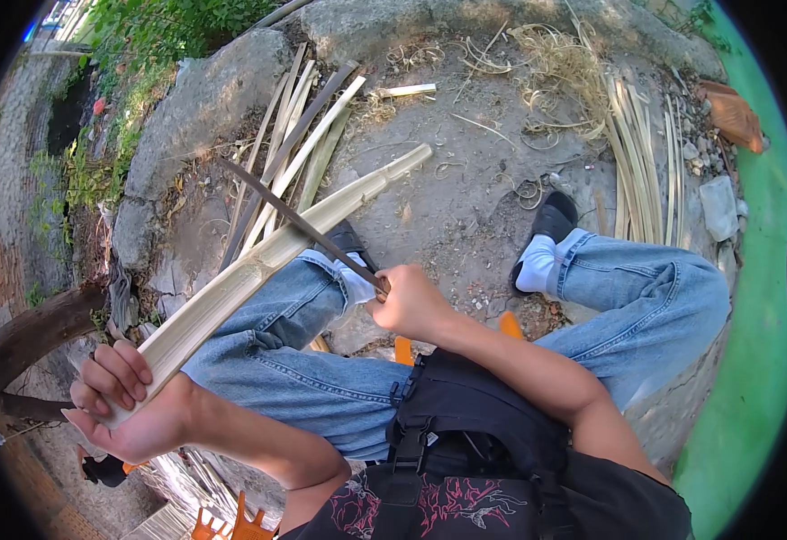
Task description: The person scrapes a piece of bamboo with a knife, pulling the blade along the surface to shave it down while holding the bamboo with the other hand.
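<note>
A long split length of pale bamboo (263,258) slants across my left thigh, its hollow inner side and a node showing. My left hand (137,405) wraps its fingers round the near end, at the lower left. In my right hand (416,301), closed in a fist between my knees, is the handle of a knife. The long, dark, narrow blade of the knife (263,193) points to the far left and crosses over the bamboo's upper part. Whether the edge bites into the bamboo I cannot tell.
Bamboo strips (294,117) lie on the ground beyond my left foot. Another bundle of strips (632,162) lies at the right, near curly shavings (556,76). A green wall (745,360) bounds the right side. Orange chair parts (511,325) show beneath me.
</note>
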`<action>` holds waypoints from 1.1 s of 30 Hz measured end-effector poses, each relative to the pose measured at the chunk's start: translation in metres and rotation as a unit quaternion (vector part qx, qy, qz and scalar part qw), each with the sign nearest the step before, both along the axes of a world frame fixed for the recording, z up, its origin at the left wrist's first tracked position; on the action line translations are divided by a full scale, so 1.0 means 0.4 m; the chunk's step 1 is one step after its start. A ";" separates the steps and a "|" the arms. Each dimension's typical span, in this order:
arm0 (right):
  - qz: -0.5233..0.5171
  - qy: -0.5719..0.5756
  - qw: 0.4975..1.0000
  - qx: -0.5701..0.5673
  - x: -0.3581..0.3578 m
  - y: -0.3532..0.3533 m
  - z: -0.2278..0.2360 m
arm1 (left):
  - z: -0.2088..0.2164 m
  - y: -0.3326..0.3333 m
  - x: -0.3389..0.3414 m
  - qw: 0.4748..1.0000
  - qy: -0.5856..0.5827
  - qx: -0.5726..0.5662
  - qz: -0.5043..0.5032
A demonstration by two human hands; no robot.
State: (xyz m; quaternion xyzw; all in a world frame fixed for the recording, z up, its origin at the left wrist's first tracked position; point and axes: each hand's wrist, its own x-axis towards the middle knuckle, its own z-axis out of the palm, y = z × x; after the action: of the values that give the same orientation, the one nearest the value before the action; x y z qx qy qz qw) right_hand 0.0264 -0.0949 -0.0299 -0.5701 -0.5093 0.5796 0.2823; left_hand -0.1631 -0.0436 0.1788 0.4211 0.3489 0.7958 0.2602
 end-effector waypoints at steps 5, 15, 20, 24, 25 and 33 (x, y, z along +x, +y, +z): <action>-0.059 -0.031 0.996 -0.050 0.067 0.001 -0.136 | 0.012 0.003 0.025 1.000 0.008 0.000 0.029; 0.005 -0.009 0.999 0.034 0.021 0.007 -0.001 | 0.019 -0.003 0.039 1.000 0.015 0.010 0.014; -0.030 -0.174 0.978 -0.110 0.168 0.059 -0.285 | -0.014 0.032 0.030 1.000 0.001 0.020 0.023; -0.032 -0.063 0.996 -0.052 0.060 0.014 -0.134 | -0.007 0.026 0.032 0.998 0.007 0.002 0.056; -0.020 -0.029 0.999 -0.026 0.036 0.027 -0.064 | 0.002 0.020 0.035 0.999 0.017 0.005 0.050; -0.083 -0.152 0.974 -0.145 0.213 0.014 -0.351 | 0.011 -0.002 0.061 0.999 0.035 0.005 0.019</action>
State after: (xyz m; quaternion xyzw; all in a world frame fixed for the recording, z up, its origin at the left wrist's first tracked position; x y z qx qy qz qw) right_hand 0.1117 -0.0892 -0.1702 -0.7266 -0.4080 0.5282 0.1630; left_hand -0.1388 -0.0446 0.1832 0.4438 0.3614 0.7870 0.2304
